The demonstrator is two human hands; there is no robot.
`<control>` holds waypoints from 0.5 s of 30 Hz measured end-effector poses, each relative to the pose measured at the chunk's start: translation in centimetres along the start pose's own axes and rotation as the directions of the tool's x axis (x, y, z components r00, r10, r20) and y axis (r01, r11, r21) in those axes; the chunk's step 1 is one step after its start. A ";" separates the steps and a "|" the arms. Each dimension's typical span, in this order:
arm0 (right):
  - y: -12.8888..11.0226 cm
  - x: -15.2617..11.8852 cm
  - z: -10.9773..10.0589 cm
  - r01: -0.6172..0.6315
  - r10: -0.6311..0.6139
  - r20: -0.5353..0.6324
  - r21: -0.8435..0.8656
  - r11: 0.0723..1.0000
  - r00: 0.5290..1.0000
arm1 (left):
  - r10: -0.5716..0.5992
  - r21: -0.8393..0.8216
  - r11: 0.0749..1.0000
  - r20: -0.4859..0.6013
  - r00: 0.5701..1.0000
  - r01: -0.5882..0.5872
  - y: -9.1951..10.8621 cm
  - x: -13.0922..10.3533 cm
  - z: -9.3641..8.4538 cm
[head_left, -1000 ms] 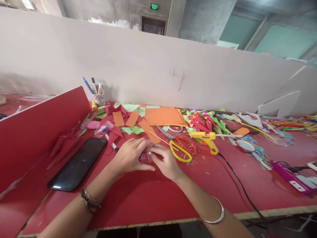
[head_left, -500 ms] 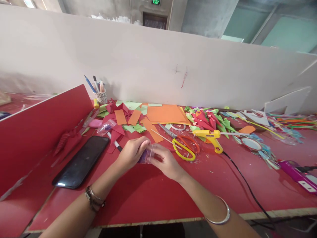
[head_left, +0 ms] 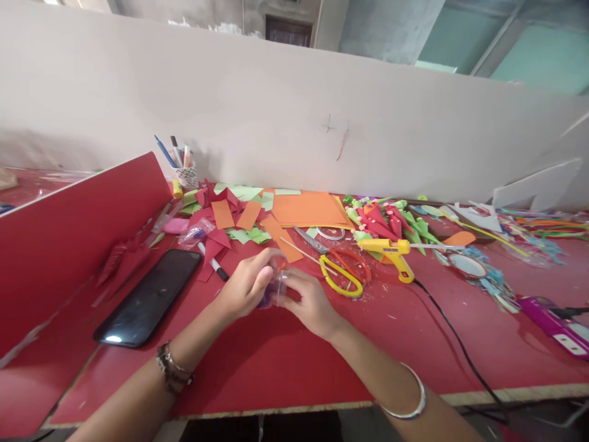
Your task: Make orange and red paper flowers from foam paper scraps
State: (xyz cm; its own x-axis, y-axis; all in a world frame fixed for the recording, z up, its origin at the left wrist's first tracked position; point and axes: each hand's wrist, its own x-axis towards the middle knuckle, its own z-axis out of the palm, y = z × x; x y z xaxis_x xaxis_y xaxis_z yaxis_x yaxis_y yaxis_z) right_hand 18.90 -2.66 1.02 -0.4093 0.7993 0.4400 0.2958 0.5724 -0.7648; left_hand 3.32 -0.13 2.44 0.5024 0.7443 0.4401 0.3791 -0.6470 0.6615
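Note:
Between my hands, just above the red table point(head_left: 257, 368), is a small clear plastic bag point(head_left: 278, 288) with something purple inside. My right hand point(head_left: 313, 301) pinches the bag's right edge between thumb and fingers. From the other side my left hand point(head_left: 248, 282) curls over the bag, its thumb and fingers at the left part. A small orange spot shows by the left fingertips; I cannot make out what it is. Just left of my left hand lies a marker with a black cap point(head_left: 218, 269). Scissors with orange and yellow handles point(head_left: 343, 276) lie right of my hands.
A black phone point(head_left: 150, 301) lies at left beside a red divider point(head_left: 83, 245). Paper pieces, orange sheets point(head_left: 308, 209) and red-green folded paper shapes point(head_left: 384, 221) spread along the back. A yellow glue gun point(head_left: 391, 252) trails its cord right, near a purple power strip point(head_left: 552, 322). A pen cup point(head_left: 186, 177) stands behind.
My left fingers have shifted on the bag, with the thumb now lower and the fingers lifted and curled above it. My right hand keeps its pinch in nearly the same place.

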 end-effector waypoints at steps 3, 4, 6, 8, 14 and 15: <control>-0.1 0.0 -0.1 0.007 -0.007 0.045 -0.004 1.000 0.999 | -0.017 -0.009 1.000 -0.034 0.999 0.017 -0.1 -0.2 0.1; -0.2 0.0 0.0 0.004 -0.003 0.052 -0.010 1.000 0.999 | -0.025 -0.006 1.000 -0.047 0.999 0.024 -0.1 -0.2 0.2; -0.2 0.0 0.1 -0.005 0.006 0.062 -0.024 1.000 0.998 | -0.038 0.001 0.999 -0.093 0.995 0.038 -0.2 -0.2 0.3; -0.2 -0.1 0.3 -0.009 0.011 0.076 -0.024 1.000 0.997 | -0.062 -0.001 0.998 -0.155 0.986 0.062 -0.2 -0.1 0.4; -0.1 -0.2 0.7 -0.015 0.017 0.069 -0.037 0.999 0.997 | -0.098 0.002 0.995 -0.190 0.977 0.101 0.2 0.2 0.6; -0.1 -0.2 0.6 -0.014 0.017 0.063 -0.047 0.999 0.998 | -0.094 0.021 0.995 -0.144 0.985 0.098 0.3 0.3 0.5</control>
State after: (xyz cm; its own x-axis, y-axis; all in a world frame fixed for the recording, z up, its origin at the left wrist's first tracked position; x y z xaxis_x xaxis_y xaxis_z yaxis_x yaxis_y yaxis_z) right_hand 18.42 -3.02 0.72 -0.4580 0.7956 0.3966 0.3418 0.5695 -0.7476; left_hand 3.91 -0.17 2.46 0.3474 0.8179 0.4586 0.4432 -0.5742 0.6884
